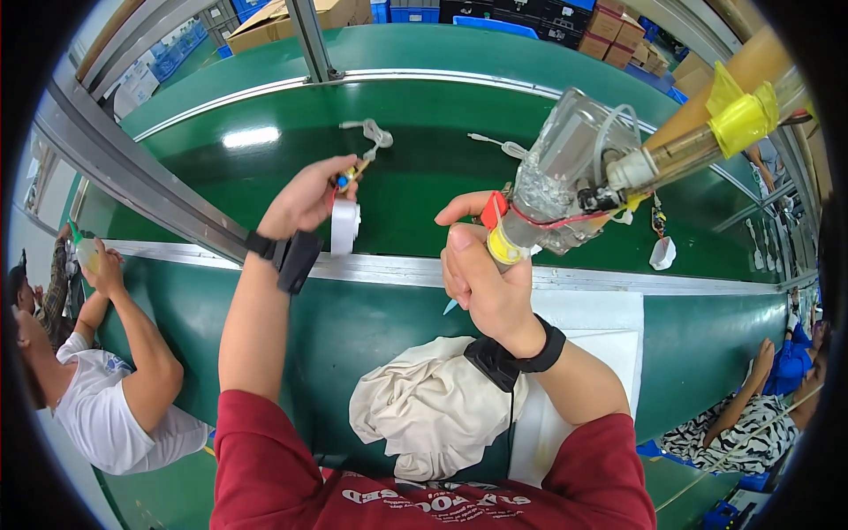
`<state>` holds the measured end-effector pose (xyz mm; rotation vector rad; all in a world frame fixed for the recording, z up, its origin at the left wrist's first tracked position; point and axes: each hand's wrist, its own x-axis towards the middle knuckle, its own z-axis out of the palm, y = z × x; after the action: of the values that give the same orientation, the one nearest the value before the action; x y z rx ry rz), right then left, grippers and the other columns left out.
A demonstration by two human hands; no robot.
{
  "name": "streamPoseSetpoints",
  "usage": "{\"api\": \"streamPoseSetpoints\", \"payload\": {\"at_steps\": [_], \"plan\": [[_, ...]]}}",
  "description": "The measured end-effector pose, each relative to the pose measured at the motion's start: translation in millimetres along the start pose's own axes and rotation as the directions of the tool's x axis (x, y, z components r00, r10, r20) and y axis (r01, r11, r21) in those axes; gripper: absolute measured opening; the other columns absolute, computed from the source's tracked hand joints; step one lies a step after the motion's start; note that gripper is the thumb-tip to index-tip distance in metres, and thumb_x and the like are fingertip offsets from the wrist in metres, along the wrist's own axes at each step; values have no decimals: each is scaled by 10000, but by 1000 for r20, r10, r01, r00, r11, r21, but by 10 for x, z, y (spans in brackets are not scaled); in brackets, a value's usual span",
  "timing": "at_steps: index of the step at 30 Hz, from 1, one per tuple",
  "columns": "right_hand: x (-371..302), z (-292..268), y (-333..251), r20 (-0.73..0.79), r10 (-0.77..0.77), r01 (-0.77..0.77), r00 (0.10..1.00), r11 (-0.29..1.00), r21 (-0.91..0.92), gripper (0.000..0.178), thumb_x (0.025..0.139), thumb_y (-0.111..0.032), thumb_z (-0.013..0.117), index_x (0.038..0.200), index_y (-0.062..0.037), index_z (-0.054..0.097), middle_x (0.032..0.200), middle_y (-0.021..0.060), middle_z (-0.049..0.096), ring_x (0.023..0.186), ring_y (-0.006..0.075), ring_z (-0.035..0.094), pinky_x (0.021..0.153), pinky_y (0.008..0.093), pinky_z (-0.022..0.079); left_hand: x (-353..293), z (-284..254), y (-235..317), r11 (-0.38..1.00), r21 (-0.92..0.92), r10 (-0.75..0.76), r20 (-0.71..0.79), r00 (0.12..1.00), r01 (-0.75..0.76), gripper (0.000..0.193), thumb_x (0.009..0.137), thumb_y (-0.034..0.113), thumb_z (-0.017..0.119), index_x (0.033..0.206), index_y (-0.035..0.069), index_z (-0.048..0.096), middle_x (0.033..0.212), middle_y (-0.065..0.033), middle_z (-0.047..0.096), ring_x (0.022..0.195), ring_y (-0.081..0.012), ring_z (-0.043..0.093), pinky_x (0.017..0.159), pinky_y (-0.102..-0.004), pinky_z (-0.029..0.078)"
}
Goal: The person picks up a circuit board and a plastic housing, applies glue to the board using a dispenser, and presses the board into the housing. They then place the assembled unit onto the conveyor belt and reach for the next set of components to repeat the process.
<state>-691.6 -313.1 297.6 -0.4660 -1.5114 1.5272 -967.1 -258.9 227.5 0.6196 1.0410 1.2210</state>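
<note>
Mid-job: your left hand (pixel 305 196) pinches a small part w/ white tag (pixel 344 224) over the green belt (pixel 424 168); right hand (pixel 481 269) grips the taped tool (pixel 574 177), not yet touching it. Joining looks left to do.

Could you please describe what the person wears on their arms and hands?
Both hands, left hand and right hand, are bare, without gloves. Each wrist carries a black strap with a boxy black module, the right one trailing a thin cable. Short dark red sleeves cover the upper arms.

glossy green conveyor belt (pixel 424 159), brushed metal rail (pixel 618 281), crumpled matt cloth (pixel 433 411), clear plastic-wrapped tool (pixel 574 168)
</note>
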Motion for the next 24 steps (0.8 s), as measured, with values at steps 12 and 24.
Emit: {"api": "streamPoseSetpoints", "payload": {"at_steps": [12, 24], "plan": [[83, -99, -26, -36, 37, -38, 999, 999, -34, 212, 979, -193, 446, 1086, -9, 442, 529, -13, 370, 382, 53, 319, 366, 218, 265, -738, 472, -726, 977, -63, -166, 371, 914, 203, 309, 963, 178, 520, 1206, -9, 480, 1120, -148, 602, 984, -195, 626, 835, -287, 512], [107, -22, 152, -114, 1, 3, 993, 999, 33, 181, 961, -179, 480, 1035, -19, 439, 535, -8, 393, 385, 49, 326, 369, 218, 263, -655, 654, -1259, 986, 163, -137, 639, 757, 41, 346, 890, 52, 631, 1204, 25, 488, 1110, -54, 596, 971, -109, 600, 794, -249, 494]]}}
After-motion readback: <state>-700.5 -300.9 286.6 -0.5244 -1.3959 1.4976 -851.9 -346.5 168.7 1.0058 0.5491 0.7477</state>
